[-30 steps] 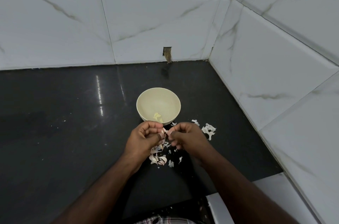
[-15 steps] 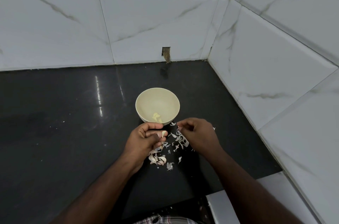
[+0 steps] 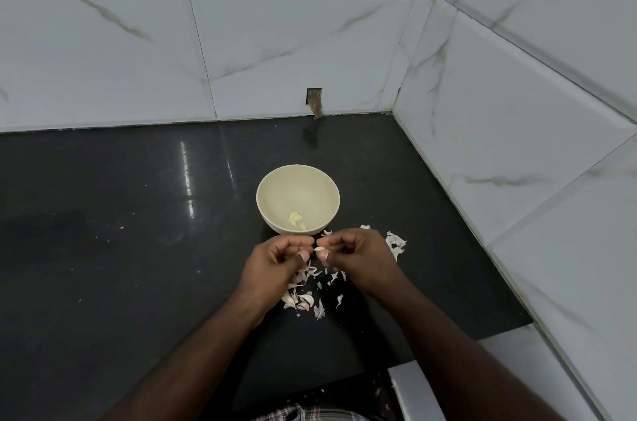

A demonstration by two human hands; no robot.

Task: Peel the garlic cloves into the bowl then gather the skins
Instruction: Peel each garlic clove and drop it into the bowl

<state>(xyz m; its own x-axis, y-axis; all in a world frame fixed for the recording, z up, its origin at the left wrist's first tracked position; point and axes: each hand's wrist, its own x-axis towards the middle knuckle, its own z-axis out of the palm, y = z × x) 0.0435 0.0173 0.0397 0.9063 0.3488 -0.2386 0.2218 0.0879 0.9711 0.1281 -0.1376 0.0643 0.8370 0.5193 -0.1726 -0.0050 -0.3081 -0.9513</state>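
On the black countertop, in the corner where two walls of white marbled tile meet, a cream bowl stands upright with a few peeled garlic cloves lying at the bottom of it, toward the near side. Just in front of the bowl the person's two hands are raised side by side, almost touching. The left hand has its fingers curled in, thumb pressed toward the fingertips; the right hand is curled likewise, and between the two thumbs sits a small pale garlic clove, pinched from both sides (which hand bears more of the hold cannot be told). Beneath and between the hands loose garlic skins lie scattered on the counter, a thicker cluster near the left wrist and thinner flakes toward the right. A second clump of skins lies just beyond the right hand, near the bowl's right side. In the back wall, low down, a small rectangular notch is cut in the tile. At the bottom edge a strip of checked cloth shows.
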